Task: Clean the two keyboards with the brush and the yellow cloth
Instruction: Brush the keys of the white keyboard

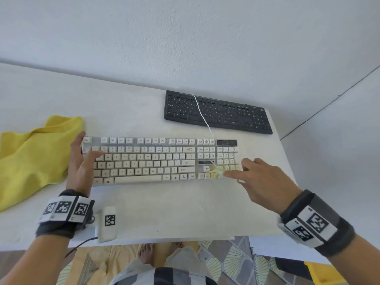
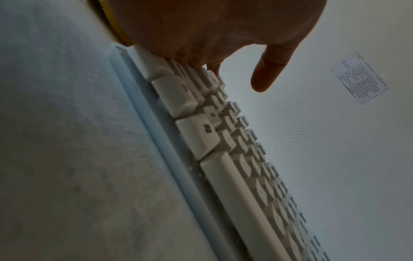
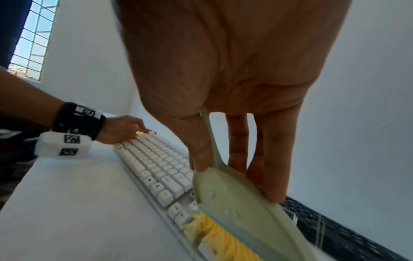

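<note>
A white keyboard [image 1: 156, 159] lies across the middle of the table, and a black keyboard [image 1: 218, 113] sits behind it to the right. The yellow cloth [image 1: 35, 153] is crumpled at the left. My left hand [image 1: 86, 149] rests flat on the white keyboard's left end, with its thumb [image 2: 266, 77] lifted off the keys. My right hand [image 1: 232, 171] pinches a pale green brush [image 3: 234, 199] between thumb and fingers. The brush's yellow bristles [image 3: 214, 234] press on the keys near the arrow cluster, left of the number pad.
The white keyboard's cable [image 1: 200, 112] runs over the black keyboard. A white marker block [image 1: 109, 221] sits by my left wrist near the table's front edge [image 1: 164, 238]. The wall stands close behind, and the table ends just right of the keyboards.
</note>
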Demonstrator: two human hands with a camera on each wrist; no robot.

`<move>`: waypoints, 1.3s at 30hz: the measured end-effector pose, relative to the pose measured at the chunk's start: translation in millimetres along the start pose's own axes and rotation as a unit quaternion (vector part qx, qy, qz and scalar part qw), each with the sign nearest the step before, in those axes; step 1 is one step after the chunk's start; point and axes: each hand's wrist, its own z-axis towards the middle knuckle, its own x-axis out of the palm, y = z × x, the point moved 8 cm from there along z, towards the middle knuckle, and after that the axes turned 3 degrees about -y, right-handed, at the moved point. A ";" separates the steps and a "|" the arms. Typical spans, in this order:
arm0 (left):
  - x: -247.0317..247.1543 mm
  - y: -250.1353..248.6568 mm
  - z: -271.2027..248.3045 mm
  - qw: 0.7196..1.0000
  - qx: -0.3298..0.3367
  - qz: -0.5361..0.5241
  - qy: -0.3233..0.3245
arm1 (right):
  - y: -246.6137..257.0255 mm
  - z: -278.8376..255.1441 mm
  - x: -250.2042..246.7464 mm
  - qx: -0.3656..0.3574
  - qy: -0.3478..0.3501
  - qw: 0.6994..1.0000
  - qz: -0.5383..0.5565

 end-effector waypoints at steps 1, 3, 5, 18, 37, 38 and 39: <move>0.4 -0.3 -0.1 1.000 0.000 -0.002 0.001 | -1.1 -1.7 -1.2 -0.001 0.001 1.000 0.009; 0.4 -0.1 0.5 1.000 0.001 -0.003 0.001 | -1.6 -2.5 -11.7 0.011 -0.023 0.998 0.063; 0.7 -0.5 0.6 1.000 0.004 -0.003 0.003 | -5.9 -0.3 -23.9 0.057 -0.074 0.984 0.155; 0.4 -6.4 -5.4 1.000 -0.005 -0.009 0.000 | -13.3 -21.1 31.9 0.252 -0.057 0.870 0.421; -1.5 -1.9 -2.2 1.000 -0.009 0.016 -0.013 | -22.3 4.8 -20.0 0.185 -0.241 0.893 0.331; -2.1 -1.5 -2.4 1.000 -0.011 0.015 -0.013 | -18.5 6.7 -15.4 0.184 -0.253 0.891 0.329; -2.0 -1.5 -2.4 1.000 -0.012 0.013 -0.012 | -15.0 7.2 -5.8 0.191 -0.237 0.889 0.341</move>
